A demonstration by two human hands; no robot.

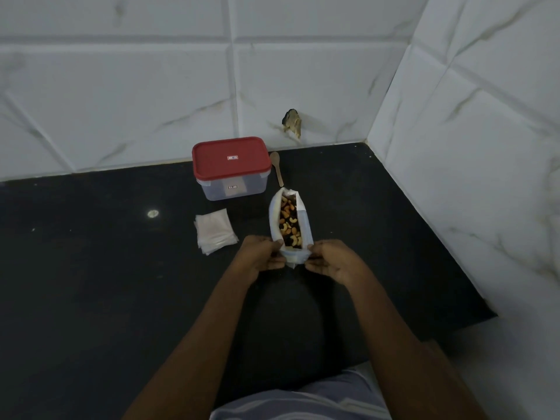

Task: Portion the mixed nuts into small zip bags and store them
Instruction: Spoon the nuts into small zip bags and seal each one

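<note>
Status: early stage, no portioning evident.

The white plastic pouch point(274, 221) sits near the centre of the black stone countertop point(91, 268). Its mouth is open, and the mixed nuts point(290, 221) inside are visible: cashews, almonds and dark pieces.

The left hand point(263, 256) and the right hand point(330, 262) each pinch the near end of the pouch mouth between thumb and fingertips, one on either side. They appear to be holding it apart.

The stack of small clear zip bags point(213, 234) lies flat just left of the pouch, not touching it. None appears opened or filled.

The clear rectangular plastic container with a red lid point(231, 159) stands at the far side against the white tiled wall point(121, 86), lid on. Its contents cannot be determined.

A pale wooden spoon point(275, 166) lies just right of the container, untouched.

Outstanding, in my judgement: scooping nuts into each bag, sealing the bags, opening the container and storing the bags.
</note>
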